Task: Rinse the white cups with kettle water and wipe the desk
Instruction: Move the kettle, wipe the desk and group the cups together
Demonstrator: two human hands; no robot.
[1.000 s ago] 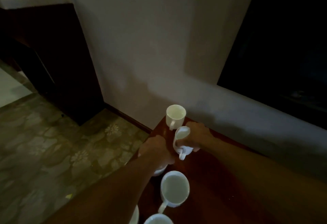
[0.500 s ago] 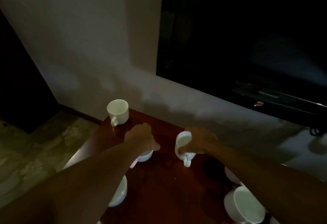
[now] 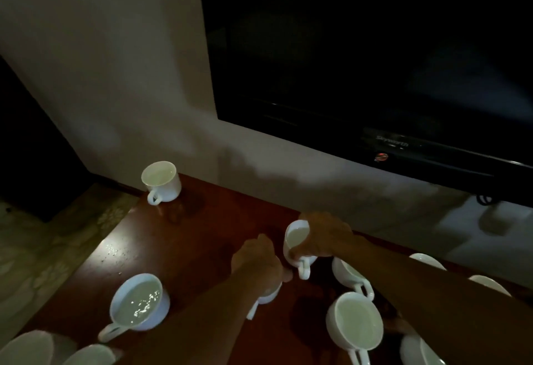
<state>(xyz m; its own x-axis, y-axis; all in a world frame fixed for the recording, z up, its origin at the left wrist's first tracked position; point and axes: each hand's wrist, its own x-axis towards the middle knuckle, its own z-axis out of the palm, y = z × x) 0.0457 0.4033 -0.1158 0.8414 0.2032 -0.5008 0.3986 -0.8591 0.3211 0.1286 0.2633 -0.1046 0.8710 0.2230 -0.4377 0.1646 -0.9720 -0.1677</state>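
You are in the rinsing step, with a cup in each hand and no kettle or cloth in sight. Your right hand [image 3: 323, 235] grips a white cup [image 3: 297, 242] round its body, fingers curled over the far side and thumb near the handle, which hangs toward you; the cup is tilted, mouth turned to your left, and looks to be held just above the desk [image 3: 184, 237]. Your left hand [image 3: 258, 261] covers a second cup [image 3: 266, 295] from above, fingers curled over its rim, only its lower wall and handle showing; whether it rests on the wood or is lifted is hard to tell in this dim light.

Other cups stand around: one alone at the far corner [image 3: 161, 181], one near your left forearm [image 3: 138, 302] with glinting water in it, and several at your right (mostly cut off by your arm).

Next, I judge, you should swirl and tip the tilted cup's water into a neighbour. Pour slowly and keep the rim low, as droplets already spot the desk's left edge.
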